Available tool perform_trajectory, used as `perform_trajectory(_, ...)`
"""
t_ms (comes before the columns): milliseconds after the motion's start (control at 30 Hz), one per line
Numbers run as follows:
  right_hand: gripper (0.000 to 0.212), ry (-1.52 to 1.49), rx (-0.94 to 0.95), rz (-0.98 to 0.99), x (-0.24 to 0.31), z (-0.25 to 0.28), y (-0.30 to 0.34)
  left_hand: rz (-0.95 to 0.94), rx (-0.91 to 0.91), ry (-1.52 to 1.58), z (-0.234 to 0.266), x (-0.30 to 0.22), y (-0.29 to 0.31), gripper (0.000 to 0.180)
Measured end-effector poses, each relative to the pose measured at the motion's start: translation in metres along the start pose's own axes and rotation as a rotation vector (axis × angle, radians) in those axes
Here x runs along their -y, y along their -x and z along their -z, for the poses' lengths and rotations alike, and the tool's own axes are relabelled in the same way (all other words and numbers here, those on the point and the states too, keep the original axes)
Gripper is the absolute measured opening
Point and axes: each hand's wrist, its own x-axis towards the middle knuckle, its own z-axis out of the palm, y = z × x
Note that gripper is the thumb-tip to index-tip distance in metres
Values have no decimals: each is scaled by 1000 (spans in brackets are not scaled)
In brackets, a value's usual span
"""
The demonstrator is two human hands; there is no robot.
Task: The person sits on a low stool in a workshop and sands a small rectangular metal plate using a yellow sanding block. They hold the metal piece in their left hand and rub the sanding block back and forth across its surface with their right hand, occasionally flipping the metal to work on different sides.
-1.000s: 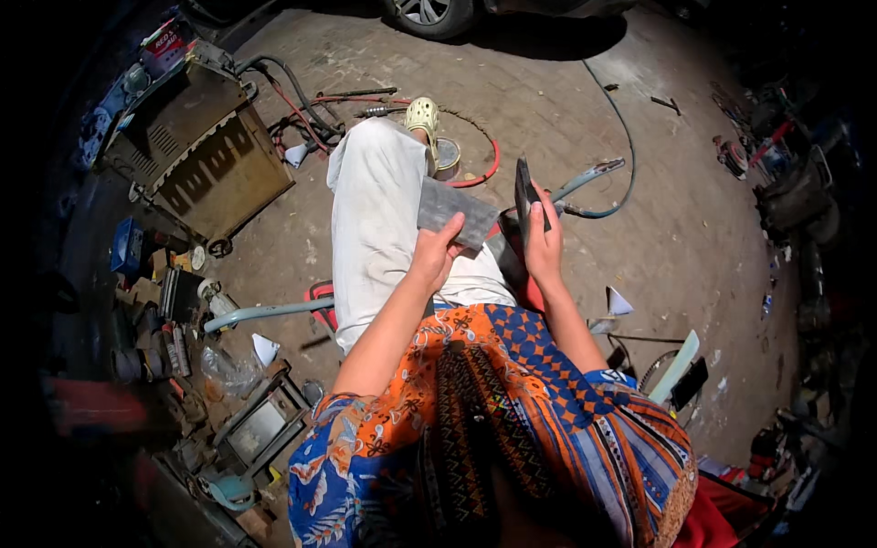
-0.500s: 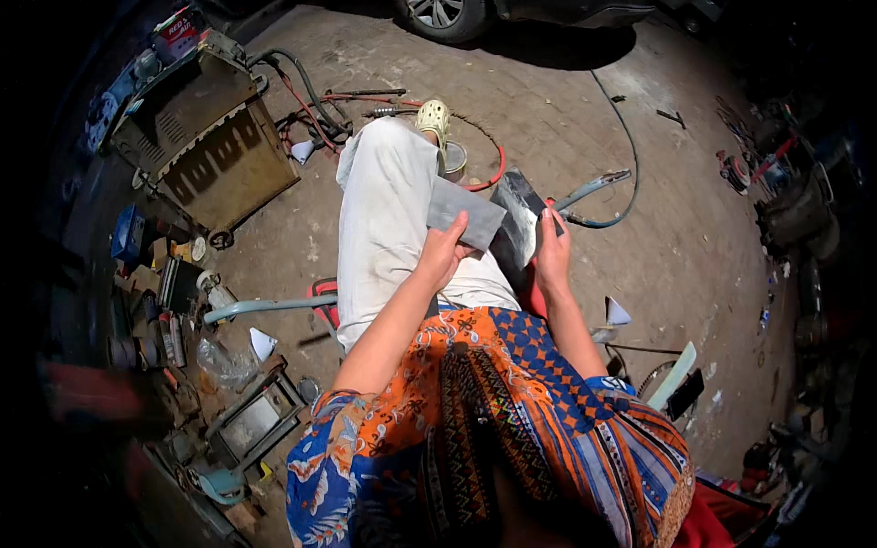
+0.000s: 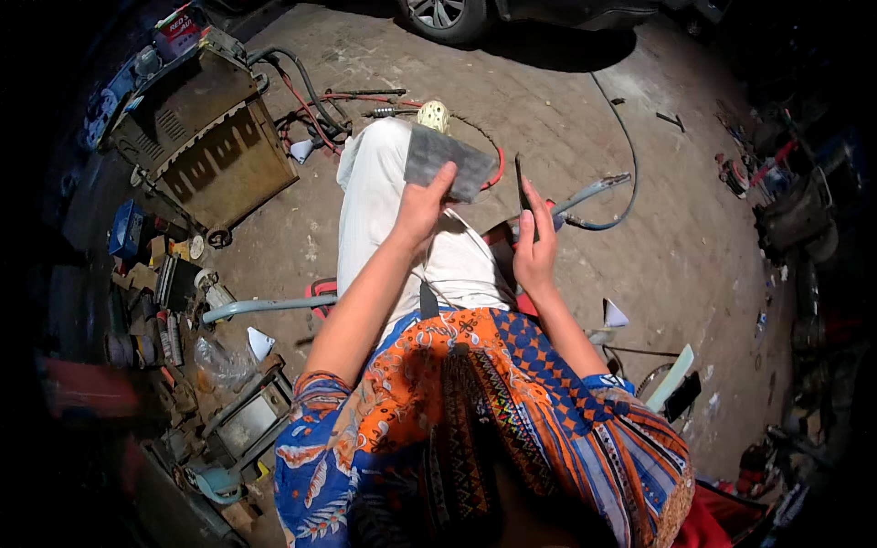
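Note:
My left hand (image 3: 423, 212) grips a thin grey rectangular sheet (image 3: 436, 157) by its near edge, thumb on top and the other fingers underneath. Whether the sheet is metal or an abrasive, I cannot tell. It is held above my knee in pale trousers (image 3: 376, 192). To the right, my right hand (image 3: 535, 254) holds a thin dark plate (image 3: 522, 178), seen almost edge-on and standing nearly upright. The plate's broad face is hidden from this angle. A gap lies between the sheet and the plate.
Left of me stands a brown metal machine on wheels (image 3: 219, 164) with cables beside it. Tools and scrap lie at the lower left, around a clear plastic bag (image 3: 224, 363). A grey-blue tube (image 3: 594, 188) and a hose are at my right; a car wheel (image 3: 438, 16) is ahead.
My left hand has moved up and left with the grey sheet. My right hand has turned the dark plate edge-on, so its whitish patch no longer shows.

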Motion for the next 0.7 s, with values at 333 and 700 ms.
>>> perform_trajectory(333,48,339,-24,365,7,-107,-63,-48,115,329,21,-7,-57,33)
perform_trajectory(700,44,471,-1,465,11,-118,-57,-105,-12,402,24,-3,-55,33)
